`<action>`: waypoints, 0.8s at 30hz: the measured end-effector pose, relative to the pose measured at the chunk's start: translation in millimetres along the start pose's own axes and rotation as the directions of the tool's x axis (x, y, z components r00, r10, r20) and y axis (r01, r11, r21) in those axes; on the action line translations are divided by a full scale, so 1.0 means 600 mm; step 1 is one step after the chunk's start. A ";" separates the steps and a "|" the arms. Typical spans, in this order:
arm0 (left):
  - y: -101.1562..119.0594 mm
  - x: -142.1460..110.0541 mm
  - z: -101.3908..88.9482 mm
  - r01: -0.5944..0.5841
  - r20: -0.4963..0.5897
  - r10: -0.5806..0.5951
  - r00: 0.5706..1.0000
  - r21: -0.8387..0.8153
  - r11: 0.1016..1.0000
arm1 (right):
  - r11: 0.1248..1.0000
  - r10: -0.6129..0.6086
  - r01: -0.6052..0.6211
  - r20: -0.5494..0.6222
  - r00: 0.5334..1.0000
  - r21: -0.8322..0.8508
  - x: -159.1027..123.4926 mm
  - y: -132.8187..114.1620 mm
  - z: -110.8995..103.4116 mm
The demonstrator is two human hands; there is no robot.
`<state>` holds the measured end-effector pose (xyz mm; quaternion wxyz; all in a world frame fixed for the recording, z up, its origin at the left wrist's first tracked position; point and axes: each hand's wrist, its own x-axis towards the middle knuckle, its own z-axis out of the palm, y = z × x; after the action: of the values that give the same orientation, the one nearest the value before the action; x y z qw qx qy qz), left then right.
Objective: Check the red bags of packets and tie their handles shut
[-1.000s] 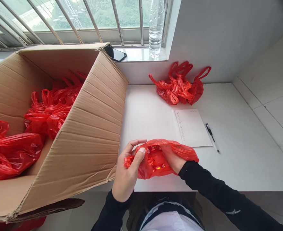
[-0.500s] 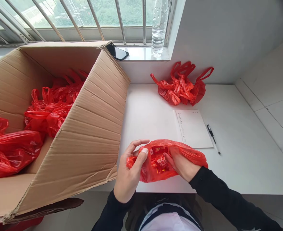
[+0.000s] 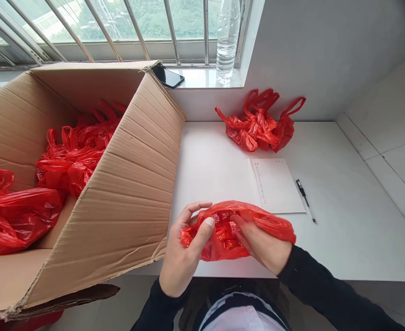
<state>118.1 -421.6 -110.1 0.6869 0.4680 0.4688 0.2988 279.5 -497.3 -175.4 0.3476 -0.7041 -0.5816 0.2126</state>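
A red plastic bag lies with its mouth open at the front of the white table. My left hand is closed on the bag's left edge, the thumb over the rim and the index finger stretched along the far side. Inside are several small red packets with printed lettering. My right hand reaches into the bag from the right. Its thumb and fingers pinch one of these packets; the rest of the fingers are partly hidden by the bag.
A large open cardboard box holding several tied red bags stands at left. More tied red bags sit against the wall. A paper pad and a pen lie on the table. The sill bears a bottle and a phone.
My right hand has shifted slightly within the bag, its fingers now around a packet. The left hand keeps its hold on the edge.
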 end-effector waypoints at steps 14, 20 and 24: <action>0.018 -0.045 -0.058 -0.309 0.140 0.275 0.951 0.392 0.867 | 0.824 -0.175 0.037 -0.192 0.966 -0.565 -0.010 0.038 -0.149; 0.053 -0.060 -0.031 -0.463 0.295 0.383 0.876 0.285 0.839 | 0.879 -0.080 0.016 -0.113 0.990 -0.477 0.002 0.053 -0.154; 0.047 -0.061 -0.022 -0.488 0.377 0.388 0.841 0.219 0.845 | 0.887 -0.073 -0.025 -0.194 0.978 -0.462 0.003 0.061 -0.157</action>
<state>92.6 -436.7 -72.2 0.5841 0.7065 0.2712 0.2937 370.7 -521.3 -139.1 0.2310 -0.7774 -0.5850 -0.0102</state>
